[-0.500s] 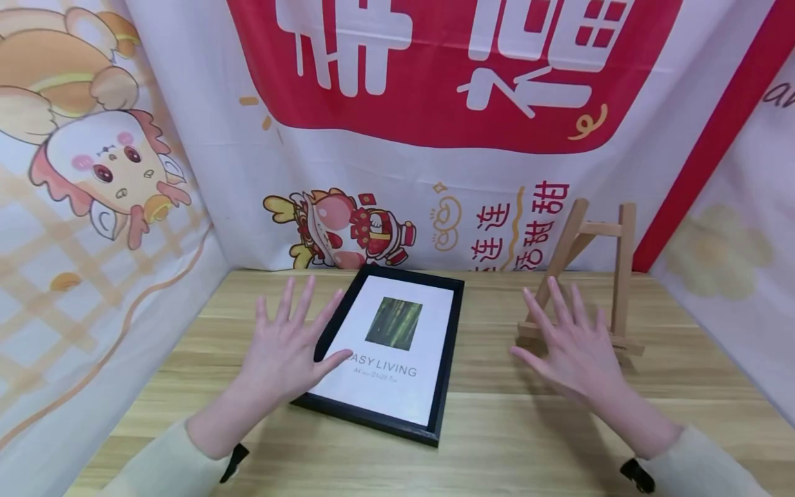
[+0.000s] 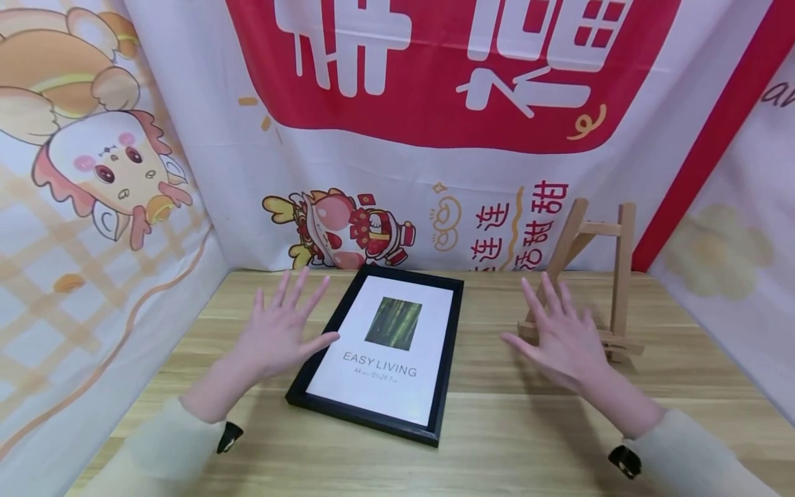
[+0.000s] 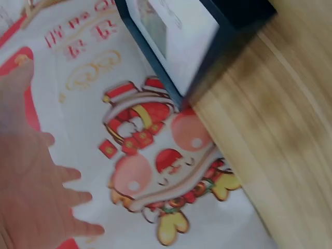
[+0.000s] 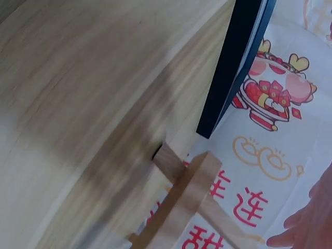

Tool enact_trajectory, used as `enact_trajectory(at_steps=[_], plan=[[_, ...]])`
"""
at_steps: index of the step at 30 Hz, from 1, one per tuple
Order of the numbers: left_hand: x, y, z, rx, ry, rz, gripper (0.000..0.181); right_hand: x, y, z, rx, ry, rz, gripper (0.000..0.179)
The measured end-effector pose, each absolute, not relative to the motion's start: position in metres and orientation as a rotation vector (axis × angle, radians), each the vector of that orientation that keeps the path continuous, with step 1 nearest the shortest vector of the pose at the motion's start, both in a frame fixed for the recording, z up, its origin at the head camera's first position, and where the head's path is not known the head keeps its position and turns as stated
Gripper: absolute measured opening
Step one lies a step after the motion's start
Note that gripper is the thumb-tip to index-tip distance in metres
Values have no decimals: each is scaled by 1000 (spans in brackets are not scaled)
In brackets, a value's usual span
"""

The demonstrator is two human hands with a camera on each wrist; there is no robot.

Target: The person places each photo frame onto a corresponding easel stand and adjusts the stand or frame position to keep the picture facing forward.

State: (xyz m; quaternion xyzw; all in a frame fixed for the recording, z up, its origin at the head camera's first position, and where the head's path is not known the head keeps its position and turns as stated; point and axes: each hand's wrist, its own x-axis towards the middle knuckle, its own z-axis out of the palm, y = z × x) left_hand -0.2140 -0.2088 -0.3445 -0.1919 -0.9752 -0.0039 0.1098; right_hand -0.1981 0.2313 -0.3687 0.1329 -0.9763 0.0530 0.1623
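A black picture frame (image 2: pixel 448 359) lies flat on the wooden table, its white sheet printed with "EASY LIVING" and a small green picture. My left hand (image 2: pixel 276 338) hovers over the frame's left edge with fingers spread, the thumb overlapping that edge in the head view. To the right, a small wooden easel (image 2: pixel 623 276) stands upright near the back. My right hand (image 2: pixel 568 345) is spread in front of its left leg and holds nothing. In the left wrist view, the left palm (image 3: pixel 31 192) shows with its fingers apart. Only some fingertips (image 4: pixel 295 233) appear at the right wrist view's edge.
Behind the table (image 2: pixel 497 449) hangs a white and red printed cloth (image 2: pixel 373 159), touching the table's back edge. Printed cloth walls (image 2: pixel 168 290) close off the left and right sides. Each wrist carries a black strap piece (image 2: pixel 624 461) by a pale sleeve.
My left hand has shifted slightly left and up, uncovering the first letter of "EASY". My right hand has moved a little left. The frame and easel stay put.
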Motion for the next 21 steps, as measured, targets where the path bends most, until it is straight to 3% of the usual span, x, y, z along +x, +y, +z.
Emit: enact_trajectory(at_steps=[13,21], plan=[[-254,-231,-360,-674,-2969,-355,104,-209,191,-384,397,-2806,554,95],[-281,-238,-382,-673,-3020,-751,108,-215,167,-409,349,-2907,708,105]])
